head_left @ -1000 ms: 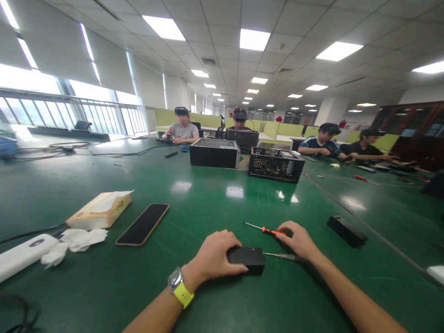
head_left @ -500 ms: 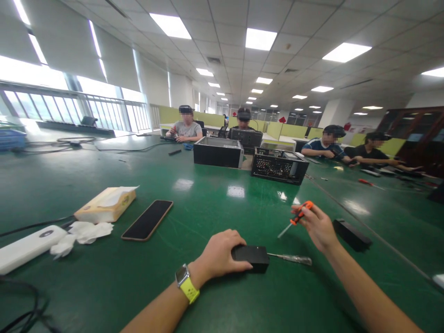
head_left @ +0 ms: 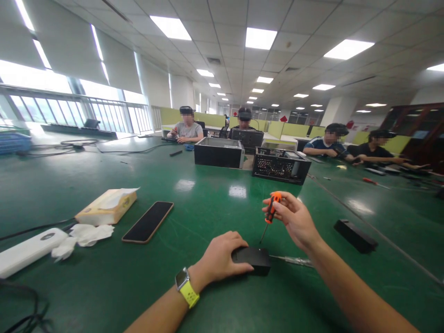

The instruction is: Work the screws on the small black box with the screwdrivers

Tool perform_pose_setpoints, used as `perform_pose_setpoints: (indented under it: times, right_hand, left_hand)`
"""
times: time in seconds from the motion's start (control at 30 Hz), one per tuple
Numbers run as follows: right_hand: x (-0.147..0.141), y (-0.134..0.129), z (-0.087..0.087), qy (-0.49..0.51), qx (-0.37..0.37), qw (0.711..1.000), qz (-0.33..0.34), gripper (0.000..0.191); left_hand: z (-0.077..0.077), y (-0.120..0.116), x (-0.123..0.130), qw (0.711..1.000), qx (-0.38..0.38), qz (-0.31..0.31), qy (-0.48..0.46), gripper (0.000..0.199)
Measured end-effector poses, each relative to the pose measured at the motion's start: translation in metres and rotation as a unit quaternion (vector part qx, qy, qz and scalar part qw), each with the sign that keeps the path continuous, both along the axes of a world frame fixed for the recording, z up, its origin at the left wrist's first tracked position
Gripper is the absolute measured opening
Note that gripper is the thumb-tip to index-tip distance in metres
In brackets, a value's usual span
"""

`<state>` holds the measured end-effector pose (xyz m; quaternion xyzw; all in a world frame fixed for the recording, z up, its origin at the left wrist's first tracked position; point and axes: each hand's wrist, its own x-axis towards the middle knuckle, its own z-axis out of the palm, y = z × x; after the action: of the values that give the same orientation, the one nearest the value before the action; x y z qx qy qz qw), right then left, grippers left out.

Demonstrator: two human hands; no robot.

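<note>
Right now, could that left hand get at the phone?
Probably yes: just green tabletop lies between the left hand and the phone, though that hand likely must release the black box first.

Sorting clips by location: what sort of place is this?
Likely an open-plan office used as a workshop: yellow-green partitions, what look like computer cases on the green table, a screwdriver in the right hand.

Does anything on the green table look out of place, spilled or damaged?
Only slightly: crumpled white tissues lie loose beside the tissue pack and long white object, which looks untidy rather than set down neatly. I see no spill, and no clear damage on the black block held by the left hand.
</note>
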<state>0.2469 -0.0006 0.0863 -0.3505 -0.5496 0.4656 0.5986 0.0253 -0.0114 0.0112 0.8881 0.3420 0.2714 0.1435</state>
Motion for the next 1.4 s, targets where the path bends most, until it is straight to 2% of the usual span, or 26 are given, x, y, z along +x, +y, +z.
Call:
perform_pose_setpoints:
  times: [0.43,0.63,0.8,1.4]
  right_hand:
    - [-0.001,-0.003,-0.004,-0.039,0.0,0.999,0.015,0.037]
    - [0.0,-0.002,-0.005,-0.05,0.032,0.998,0.021,0.035]
    - [0.005,-0.001,-0.003,-0.084,0.073,0.994,-0.015,0.029]
    - [0.01,0.002,-0.005,-0.096,0.087,0.992,-0.002,0.026]
  left_hand:
    - [0.003,-0.001,0.0,1.0,-0.002,-0.002,0.008,0.043]
    - [0.003,-0.001,-0.001,1.0,-0.009,-0.003,0.015,0.044]
    - [0.003,-0.001,-0.001,1.0,-0.016,-0.006,0.015,0.045]
    - [0.004,-0.001,-0.002,1.0,-0.021,-0.003,0.018,0.045]
